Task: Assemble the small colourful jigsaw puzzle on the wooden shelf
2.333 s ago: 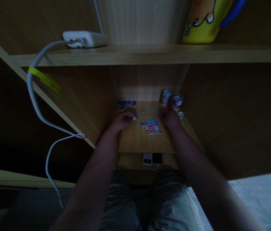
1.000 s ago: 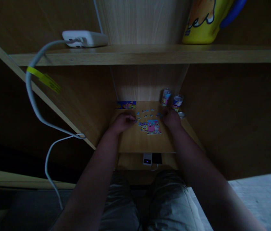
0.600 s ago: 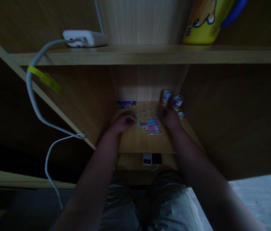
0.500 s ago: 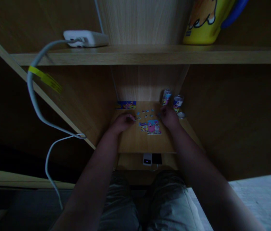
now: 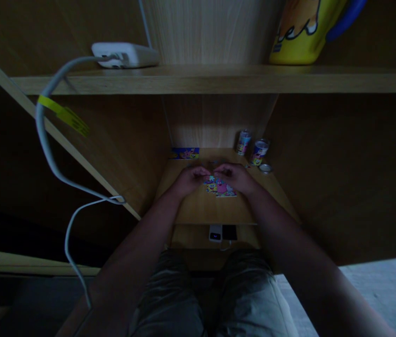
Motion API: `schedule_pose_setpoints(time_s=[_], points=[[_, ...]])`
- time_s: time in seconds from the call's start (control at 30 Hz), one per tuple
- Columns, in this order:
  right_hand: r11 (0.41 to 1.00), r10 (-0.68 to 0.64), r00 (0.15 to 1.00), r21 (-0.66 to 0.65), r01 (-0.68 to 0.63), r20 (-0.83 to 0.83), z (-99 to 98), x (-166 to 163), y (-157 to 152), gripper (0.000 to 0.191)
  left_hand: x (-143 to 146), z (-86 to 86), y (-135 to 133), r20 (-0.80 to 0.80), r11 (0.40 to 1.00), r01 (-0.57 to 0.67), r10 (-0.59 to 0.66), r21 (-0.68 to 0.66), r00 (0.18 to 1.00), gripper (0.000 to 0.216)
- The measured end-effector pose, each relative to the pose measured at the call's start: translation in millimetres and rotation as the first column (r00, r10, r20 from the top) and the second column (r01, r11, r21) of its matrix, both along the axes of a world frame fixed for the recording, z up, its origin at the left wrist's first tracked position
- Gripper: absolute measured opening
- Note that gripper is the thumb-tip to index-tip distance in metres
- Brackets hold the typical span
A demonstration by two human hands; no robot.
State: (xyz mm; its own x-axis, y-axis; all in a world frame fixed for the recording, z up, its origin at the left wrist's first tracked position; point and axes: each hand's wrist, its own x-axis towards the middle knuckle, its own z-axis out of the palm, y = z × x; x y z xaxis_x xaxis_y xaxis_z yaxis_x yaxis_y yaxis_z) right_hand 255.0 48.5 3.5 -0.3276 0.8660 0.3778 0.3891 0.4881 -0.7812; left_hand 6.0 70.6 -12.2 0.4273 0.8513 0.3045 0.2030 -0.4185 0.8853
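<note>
A partly joined jigsaw puzzle with bright cartoon figures lies on the desk board. My left hand is at its upper left edge, thumb and fingers pinched on a small puzzle piece over the joined part. Opposite it, my right hand reaches in from the right with fingertips drawn together, close to the left fingertips. What the right fingers hold, if anything, is too small and dark to make out. The hands cover most of the loose pieces and the puzzle's top edge.
Behind stand a cartoon can and an opened tin, its round lid beside it. A picture strip lies back left. Overhead, a shelf carries a white adapter and yellow mug. A cable hangs left.
Both hands have moved inward and now meet over the top of the joined puzzle. The right hand has come left from beside the tins, and the left hand has shifted right with its piece.
</note>
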Motion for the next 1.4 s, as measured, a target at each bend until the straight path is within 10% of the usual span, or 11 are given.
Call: schedule_pose_setpoints(time_s=[1.4], points=[[0.985, -0.169, 0.984, 0.024, 0.168, 0.057, -12.4, 2.0, 14.4, 0.015, 0.4, 1.4, 0.7, -0.267, 0.958, 0.118, -0.046, 0.263, 0.963, 0.008]])
